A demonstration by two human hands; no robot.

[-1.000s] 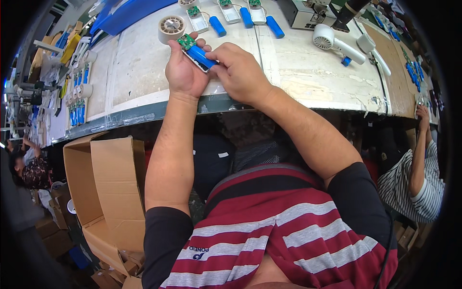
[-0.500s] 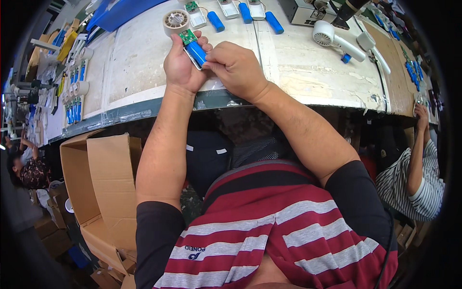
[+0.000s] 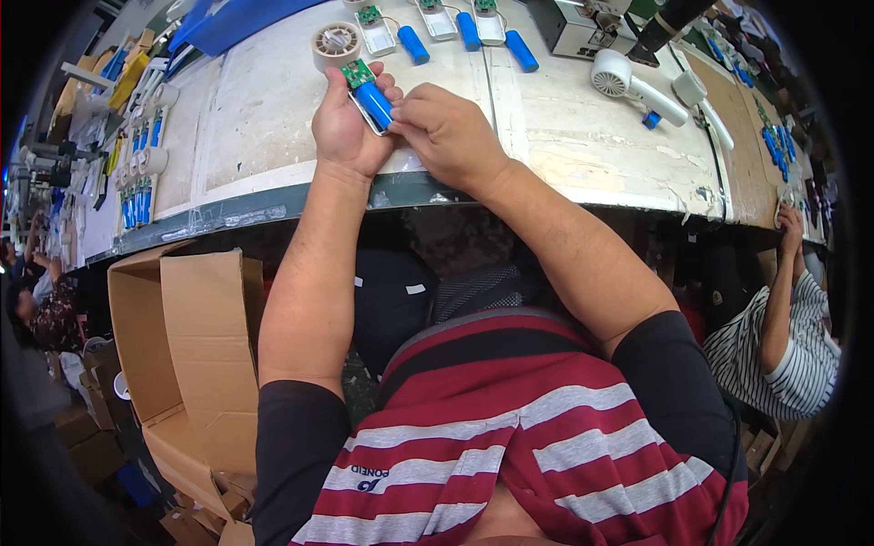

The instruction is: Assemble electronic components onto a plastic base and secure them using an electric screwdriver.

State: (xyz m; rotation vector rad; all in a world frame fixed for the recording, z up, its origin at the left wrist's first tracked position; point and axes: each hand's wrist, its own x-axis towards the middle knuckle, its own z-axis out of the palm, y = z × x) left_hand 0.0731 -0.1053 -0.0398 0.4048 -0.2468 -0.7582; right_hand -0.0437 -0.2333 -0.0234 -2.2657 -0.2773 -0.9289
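Note:
In my left hand (image 3: 344, 135), over the near edge of the bench, lies a white plastic casing (image 3: 366, 119) with the fingers curled round it. A blue cylindrical battery (image 3: 372, 106) sits along the casing, and a green circuit board (image 3: 358, 73) is at its far end. The closed thumb and fingers of my right hand (image 3: 452, 136) grip the near end of the battery; the exact contact is partly hidden by the fingers. Just beyond my left hand stands a roll of tape (image 3: 336, 45).
Several white casings (image 3: 376, 38) with boards and wired blue batteries (image 3: 412, 44) lie at the back. White handheld fans (image 3: 660, 100) and a metal-cased machine (image 3: 574, 32) are at right, a blue bin (image 3: 237, 23) far left. A cardboard box (image 3: 211, 337) stands below the bench. A co-worker (image 3: 774, 350) sits at right.
Both hands keep nearly the same place and grip on the casing and battery. The whole view has shifted very slightly.

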